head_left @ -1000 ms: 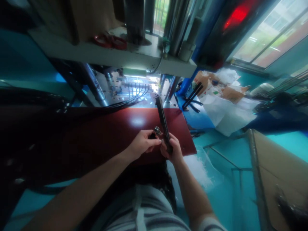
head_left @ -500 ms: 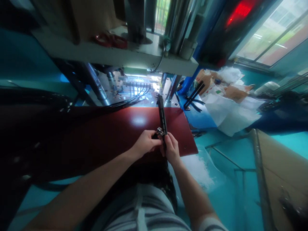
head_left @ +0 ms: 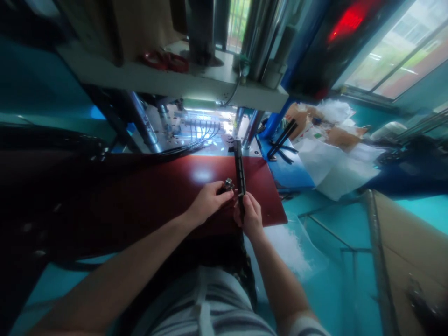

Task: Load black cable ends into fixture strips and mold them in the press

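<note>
My right hand (head_left: 249, 215) is closed around the near end of a long black strip (head_left: 239, 170) that points away from me over the red board (head_left: 150, 196). My left hand (head_left: 209, 200) pinches a small metal part (head_left: 229, 183) just left of the strip, at about its lower third. Both hands are close together above the board's near right corner. What else lies in the left hand's fingers is hidden.
A machine with steel columns (head_left: 140, 121) and a grey shelf (head_left: 168, 79) stands behind the board, with black cables (head_left: 196, 137) under it. More black strips (head_left: 282, 137) lie on a blue surface to the right, beside white plastic bags (head_left: 332, 163). A cardboard box (head_left: 409, 242) is at right.
The black strip has turned more upright and shifted slightly right. My left hand moved the small metal part up along the strip; my right hand stayed gripping its near end.
</note>
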{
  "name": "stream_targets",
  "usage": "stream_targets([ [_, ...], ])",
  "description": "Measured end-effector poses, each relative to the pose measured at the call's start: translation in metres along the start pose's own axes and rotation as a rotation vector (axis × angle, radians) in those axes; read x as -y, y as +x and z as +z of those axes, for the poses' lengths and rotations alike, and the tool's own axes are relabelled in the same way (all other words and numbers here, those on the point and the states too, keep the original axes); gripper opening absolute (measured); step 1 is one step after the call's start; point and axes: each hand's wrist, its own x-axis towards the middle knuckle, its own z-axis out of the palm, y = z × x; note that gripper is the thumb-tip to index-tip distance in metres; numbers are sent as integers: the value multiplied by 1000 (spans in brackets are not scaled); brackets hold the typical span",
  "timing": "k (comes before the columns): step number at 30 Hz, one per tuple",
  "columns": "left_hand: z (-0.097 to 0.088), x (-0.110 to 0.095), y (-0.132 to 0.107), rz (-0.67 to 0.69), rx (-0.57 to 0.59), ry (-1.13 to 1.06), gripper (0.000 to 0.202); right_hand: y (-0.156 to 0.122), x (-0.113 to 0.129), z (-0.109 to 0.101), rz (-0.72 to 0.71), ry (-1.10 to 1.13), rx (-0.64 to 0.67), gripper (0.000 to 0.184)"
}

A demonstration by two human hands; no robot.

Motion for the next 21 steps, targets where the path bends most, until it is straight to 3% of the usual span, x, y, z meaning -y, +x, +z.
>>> stream_targets([
  [2, 1, 0, 0, -13, 28, 13, 23, 0, 0, 0, 1, 14, -8, 30],
  [7, 4, 0, -1, 170, 58, 235, 23, 1, -1, 0, -7, 4, 6, 33],
  [9, 4, 0, 0, 182, 54, 300, 17, 1, -2, -1, 2, 17, 15, 34],
  [16, 1, -8, 12, -84, 100, 201, 20, 0, -1, -3, 15, 63, 26, 43],
  [21, 0, -9, 17, -133, 153, 226, 16, 1, 2, -3, 39, 47, 47, 45],
])
